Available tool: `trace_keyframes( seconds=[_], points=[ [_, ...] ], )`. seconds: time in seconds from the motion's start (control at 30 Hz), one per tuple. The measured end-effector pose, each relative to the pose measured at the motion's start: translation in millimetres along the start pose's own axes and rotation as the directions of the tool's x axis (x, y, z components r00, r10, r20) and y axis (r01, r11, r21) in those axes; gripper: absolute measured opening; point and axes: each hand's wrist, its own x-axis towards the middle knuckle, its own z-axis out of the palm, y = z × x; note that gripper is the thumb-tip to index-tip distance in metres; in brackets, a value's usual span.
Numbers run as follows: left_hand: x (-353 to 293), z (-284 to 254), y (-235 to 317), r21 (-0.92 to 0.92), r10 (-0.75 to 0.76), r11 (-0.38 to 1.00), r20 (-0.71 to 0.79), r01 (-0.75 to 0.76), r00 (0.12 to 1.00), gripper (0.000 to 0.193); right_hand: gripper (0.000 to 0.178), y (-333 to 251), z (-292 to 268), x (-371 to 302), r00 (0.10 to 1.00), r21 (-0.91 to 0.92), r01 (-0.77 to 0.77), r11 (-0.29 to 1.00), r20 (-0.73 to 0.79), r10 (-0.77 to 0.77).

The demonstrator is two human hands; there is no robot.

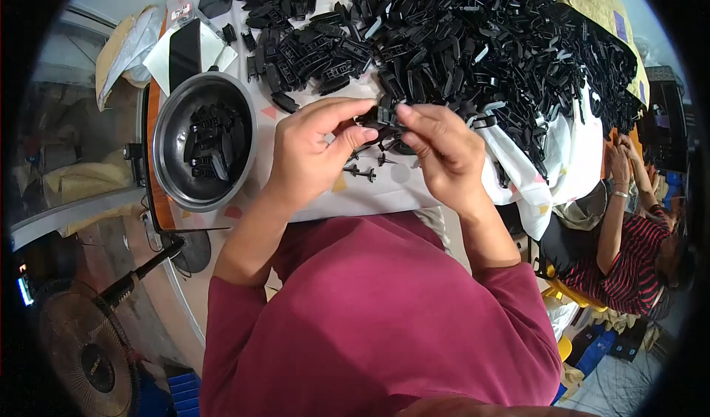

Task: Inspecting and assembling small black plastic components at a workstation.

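Observation:
Between my two hands, above the near part of the table, is a small black plastic part (382,116). My left hand (314,147) pinches its left side between thumb and forefinger. From the other side, the fingertips of my right hand (446,150) close on the same part. Its finer shape is partly covered by my fingers. Just below it on the tablecloth lie several thin black pieces (360,173) with short stems. A large heap of black plastic parts (458,39) spreads across the table beyond my hands.
A steel bowl (163,139) with black parts in it stands at the left. Behind it, a dark phone-like slab (185,58) lies on white paper. White cloth (584,150) hangs at the right edge. A co-worker (621,247) sits at far right; a fan (89,354) stands lower left.

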Motion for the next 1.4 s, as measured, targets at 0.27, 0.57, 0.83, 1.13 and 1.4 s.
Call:
trace_keyframes(
  seconds=[0.27,0.57,0.83,1.13,1.4],
  points=[
    [-7.8,23.6,-10.2,-0.77,-0.405,0.566,0.051,0.294,0.913,0.03,0.037,1.4,27.8,-10.7,0.994,-0.133,0.026,0.991,-0.103,-0.04],
    [-21.8,11.9,-35.6,-0.709,-0.452,0.618,0.033,0.34,0.892,0.025,0.019,8.0,41.6,-16.5,0.727,0.394,-0.679,0.619,0.245,0.642],
    [-11.0,10.0,-48.9,-0.76,-0.448,0.581,0.002,0.293,0.894,0.028,0.019,20.0,44.8,0.9,0.692,0.496,-0.702,0.512,0.303,0.655],
    [-2.9,10.5,-55.2,-0.71,-0.516,0.647,-0.141,0.277,0.845,0.017,0.027,32.8,39.2,9.8,0.864,-0.08,-0.476,0.876,0.143,0.483],
    [34.0,4.0,-64.6,0.867,0.079,0.479,-0.202,0.14,0.976,0.015,0.026,64.2,38.5,31.7,0.966,-0.802,-0.149,0.579,0.009,0.26]
  ],
)
